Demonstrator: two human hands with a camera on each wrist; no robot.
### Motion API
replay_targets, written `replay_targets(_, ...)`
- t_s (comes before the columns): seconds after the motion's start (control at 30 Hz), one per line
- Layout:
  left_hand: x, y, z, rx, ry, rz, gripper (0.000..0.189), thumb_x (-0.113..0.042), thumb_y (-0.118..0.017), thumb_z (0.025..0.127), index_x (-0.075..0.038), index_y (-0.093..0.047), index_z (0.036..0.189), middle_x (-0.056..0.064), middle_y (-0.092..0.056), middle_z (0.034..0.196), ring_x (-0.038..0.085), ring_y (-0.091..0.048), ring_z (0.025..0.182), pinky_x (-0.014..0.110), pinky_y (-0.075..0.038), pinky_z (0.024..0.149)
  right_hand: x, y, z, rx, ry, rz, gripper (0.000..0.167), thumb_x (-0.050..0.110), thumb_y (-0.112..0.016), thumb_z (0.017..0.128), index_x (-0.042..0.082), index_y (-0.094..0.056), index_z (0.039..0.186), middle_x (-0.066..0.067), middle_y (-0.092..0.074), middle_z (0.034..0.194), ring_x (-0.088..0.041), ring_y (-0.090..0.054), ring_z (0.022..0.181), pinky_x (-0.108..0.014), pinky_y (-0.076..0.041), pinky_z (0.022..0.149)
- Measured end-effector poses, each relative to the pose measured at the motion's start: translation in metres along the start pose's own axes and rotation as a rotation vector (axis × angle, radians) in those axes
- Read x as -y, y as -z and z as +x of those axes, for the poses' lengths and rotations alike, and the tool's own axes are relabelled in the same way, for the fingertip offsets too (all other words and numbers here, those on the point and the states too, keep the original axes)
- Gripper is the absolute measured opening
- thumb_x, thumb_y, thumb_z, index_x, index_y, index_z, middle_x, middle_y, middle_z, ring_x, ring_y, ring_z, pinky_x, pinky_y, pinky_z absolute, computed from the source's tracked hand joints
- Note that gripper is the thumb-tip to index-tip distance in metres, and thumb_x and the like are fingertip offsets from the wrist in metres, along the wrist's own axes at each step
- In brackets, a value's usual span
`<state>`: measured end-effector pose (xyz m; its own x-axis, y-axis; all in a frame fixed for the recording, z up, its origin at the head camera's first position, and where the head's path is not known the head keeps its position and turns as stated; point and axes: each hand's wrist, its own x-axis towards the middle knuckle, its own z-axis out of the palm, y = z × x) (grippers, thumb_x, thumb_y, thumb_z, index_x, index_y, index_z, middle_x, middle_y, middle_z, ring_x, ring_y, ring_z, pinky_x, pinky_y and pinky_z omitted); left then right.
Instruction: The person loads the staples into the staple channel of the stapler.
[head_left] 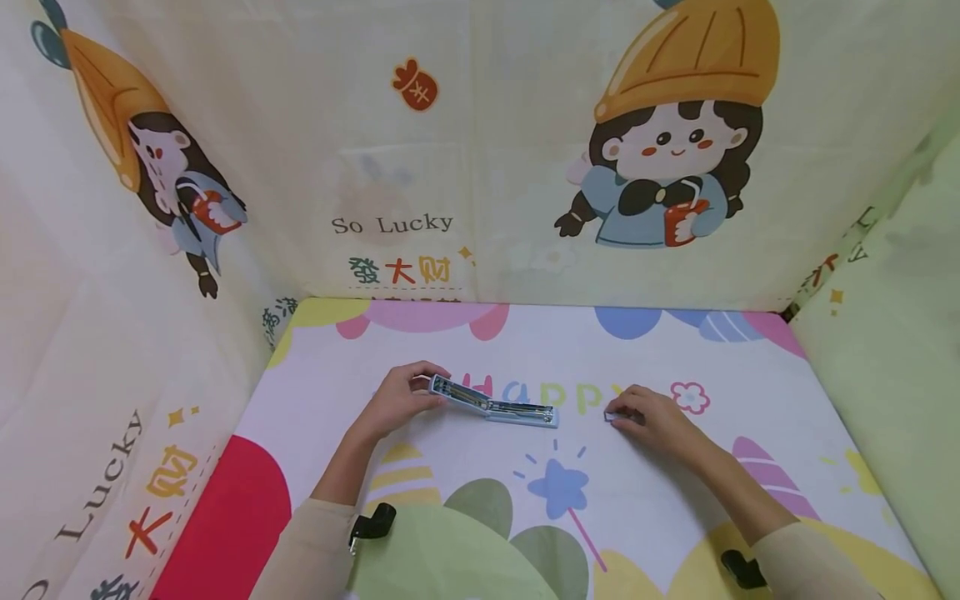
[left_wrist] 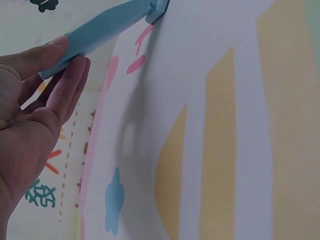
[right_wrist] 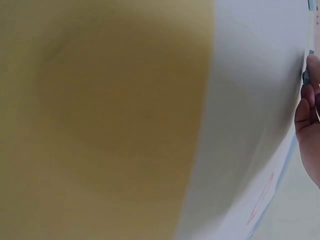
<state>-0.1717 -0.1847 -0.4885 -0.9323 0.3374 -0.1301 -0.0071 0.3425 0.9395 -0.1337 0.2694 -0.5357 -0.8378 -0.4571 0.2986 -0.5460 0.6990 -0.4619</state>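
A light-blue stapler (head_left: pixel 491 406), folded open at its hinge, shows metal parts along the inside of both halves. My left hand (head_left: pixel 399 400) pinches its raised left end between thumb and fingers. The other half lies low over the table, and I cannot tell if it touches. In the left wrist view, the smooth blue outside of the stapler (left_wrist: pixel 105 27) slants up from the fingertips. Right of it, my right hand (head_left: pixel 654 421) pinches a small greyish piece (head_left: pixel 610 416). Fingers hide much of that piece, and its kind cannot be told.
A printed cloth (head_left: pixel 480 350) with coloured shapes and lettering covers the table. Pale printed curtains (head_left: pixel 517 167) hang behind and at both sides. Black straps or mounts (head_left: pixel 373 522) sit at both wrists by the beige sleeves (head_left: pixel 307 550).
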Motion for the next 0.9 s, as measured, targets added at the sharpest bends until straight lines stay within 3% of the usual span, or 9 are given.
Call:
replay_targets(0.27, -0.006, 0.001, 0.000, 0.005, 0.008, 0.030, 0.040, -0.006, -0.082, 0.087, 0.000, -0.069, 0.124, 0.014, -0.068, 0.116, 0.026, -0.066, 0.100, 0.027, -0.060, 0.080, 0.010, 0.001, 0.013, 0.002, 0.040, 0.028, 0.024, 0.004, -0.085, 0.081, 0.013, -0.077, 0.102, 0.004, -0.070, 0.098, -0.009, -0.064, 0.087, -0.027, -0.056, 0.079)
replay_targets(0.9, -0.012, 0.002, 0.002, 0.009, -0.009, 0.078, 0.039, -0.007, -0.083, 0.086, -0.004, -0.071, 0.123, 0.008, -0.069, 0.114, 0.033, -0.066, 0.105, 0.028, -0.059, 0.080, 0.053, -0.008, 0.058, 0.096, -0.002, 0.112, 0.020, 0.009, -0.082, 0.088, 0.013, -0.077, 0.107, 0.003, -0.071, 0.103, -0.010, -0.065, 0.091, -0.029, -0.058, 0.080)
